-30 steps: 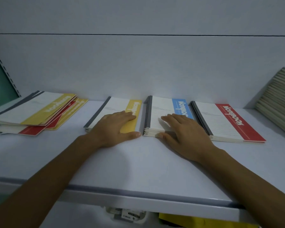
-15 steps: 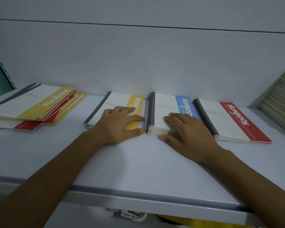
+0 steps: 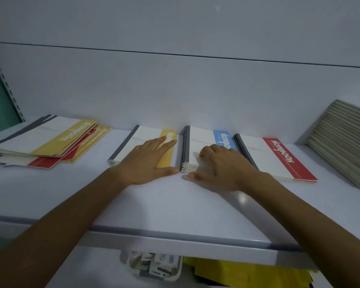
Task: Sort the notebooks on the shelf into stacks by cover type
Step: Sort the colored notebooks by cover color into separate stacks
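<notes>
Three neat stacks of notebooks lie side by side on the white shelf (image 3: pixel 175 206): a yellow-banded stack (image 3: pixel 148 134), a blue-banded stack (image 3: pixel 202 136) and a red-banded stack (image 3: pixel 279 159). My left hand (image 3: pixel 148 163) rests flat on the yellow stack, fingers straight, thumb along its front edge. My right hand (image 3: pixel 222 165) lies on the blue stack with fingers bent over the cover and the thumb at the stack's front edge. At far left sits an untidy pile of mixed yellow and red notebooks (image 3: pixel 46 142).
A slanted row of beige books (image 3: pixel 343 142) leans against the right end of the shelf. The shelf's back wall stands just behind the stacks. Below the shelf's front lip are a white tray of small items (image 3: pixel 156 265) and yellow sheets (image 3: pixel 237 271).
Both hands stay on their stacks. My left fingers have straightened and reached farther over the yellow cover. The yellow and blue stacks look squared up; the view shifted slightly.
</notes>
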Action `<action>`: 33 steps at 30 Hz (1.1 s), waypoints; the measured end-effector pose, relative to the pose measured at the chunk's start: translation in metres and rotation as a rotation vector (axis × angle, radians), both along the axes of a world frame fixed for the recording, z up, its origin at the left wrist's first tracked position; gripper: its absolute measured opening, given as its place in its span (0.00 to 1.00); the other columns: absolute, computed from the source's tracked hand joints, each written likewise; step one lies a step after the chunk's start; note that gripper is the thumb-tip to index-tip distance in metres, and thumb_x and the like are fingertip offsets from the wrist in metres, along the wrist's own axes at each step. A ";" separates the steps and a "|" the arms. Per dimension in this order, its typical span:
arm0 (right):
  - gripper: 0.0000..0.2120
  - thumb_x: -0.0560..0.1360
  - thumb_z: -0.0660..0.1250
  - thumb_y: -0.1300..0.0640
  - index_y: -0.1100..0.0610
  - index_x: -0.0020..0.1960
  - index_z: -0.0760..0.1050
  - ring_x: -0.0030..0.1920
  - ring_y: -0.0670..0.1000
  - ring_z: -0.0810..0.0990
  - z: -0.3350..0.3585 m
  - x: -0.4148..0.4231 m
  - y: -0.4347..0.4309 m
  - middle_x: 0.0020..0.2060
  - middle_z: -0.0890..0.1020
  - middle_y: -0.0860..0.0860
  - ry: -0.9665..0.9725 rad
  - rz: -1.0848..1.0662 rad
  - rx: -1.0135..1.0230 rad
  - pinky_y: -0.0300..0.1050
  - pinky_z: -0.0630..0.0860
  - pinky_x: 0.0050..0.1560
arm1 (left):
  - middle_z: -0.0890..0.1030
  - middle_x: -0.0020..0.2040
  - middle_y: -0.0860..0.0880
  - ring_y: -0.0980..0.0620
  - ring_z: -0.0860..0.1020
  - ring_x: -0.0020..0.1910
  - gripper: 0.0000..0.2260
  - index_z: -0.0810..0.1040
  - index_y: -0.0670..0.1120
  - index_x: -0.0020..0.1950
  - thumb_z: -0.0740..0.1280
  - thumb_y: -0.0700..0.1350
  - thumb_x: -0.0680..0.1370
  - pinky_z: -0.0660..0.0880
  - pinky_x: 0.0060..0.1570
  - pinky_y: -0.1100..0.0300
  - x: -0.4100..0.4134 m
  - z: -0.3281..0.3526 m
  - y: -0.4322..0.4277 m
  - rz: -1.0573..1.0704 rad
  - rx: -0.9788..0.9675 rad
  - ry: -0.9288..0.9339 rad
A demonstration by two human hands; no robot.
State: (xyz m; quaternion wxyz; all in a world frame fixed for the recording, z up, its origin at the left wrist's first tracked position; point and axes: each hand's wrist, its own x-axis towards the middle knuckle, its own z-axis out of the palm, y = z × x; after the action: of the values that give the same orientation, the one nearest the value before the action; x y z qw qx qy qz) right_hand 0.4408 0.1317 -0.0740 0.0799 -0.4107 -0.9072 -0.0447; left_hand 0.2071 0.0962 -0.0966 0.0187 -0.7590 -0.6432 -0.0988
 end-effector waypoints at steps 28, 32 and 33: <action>0.22 0.77 0.60 0.42 0.50 0.67 0.68 0.59 0.52 0.73 0.060 -0.328 -0.082 0.62 0.74 0.50 0.145 0.334 0.013 0.46 0.69 0.54 | 0.84 0.45 0.48 0.58 0.82 0.38 0.10 0.77 0.41 0.59 0.61 0.42 0.81 0.74 0.37 0.70 -0.272 0.018 -0.165 0.291 0.347 -1.101; 0.30 0.76 0.58 0.35 0.51 0.72 0.63 0.65 0.53 0.71 0.053 -0.370 -0.075 0.68 0.70 0.51 0.073 0.218 -0.007 0.50 0.69 0.59 | 0.84 0.47 0.48 0.49 0.82 0.45 0.10 0.72 0.49 0.62 0.61 0.44 0.81 0.77 0.47 0.59 -0.284 0.009 -0.166 0.366 0.374 -1.360; 0.34 0.74 0.57 0.33 0.51 0.73 0.61 0.68 0.54 0.68 0.048 -0.378 -0.073 0.70 0.67 0.51 0.053 0.193 -0.023 0.51 0.67 0.62 | 0.85 0.47 0.48 0.49 0.82 0.46 0.10 0.72 0.49 0.62 0.61 0.45 0.81 0.77 0.48 0.58 -0.287 0.009 -0.167 0.372 0.380 -1.403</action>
State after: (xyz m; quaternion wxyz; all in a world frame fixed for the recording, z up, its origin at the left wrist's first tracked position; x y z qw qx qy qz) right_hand 0.0629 0.0585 -0.0263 0.1033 -0.3234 -0.9405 -0.0157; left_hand -0.0795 -0.0704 -0.0875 -0.2486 -0.3804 -0.5938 -0.6641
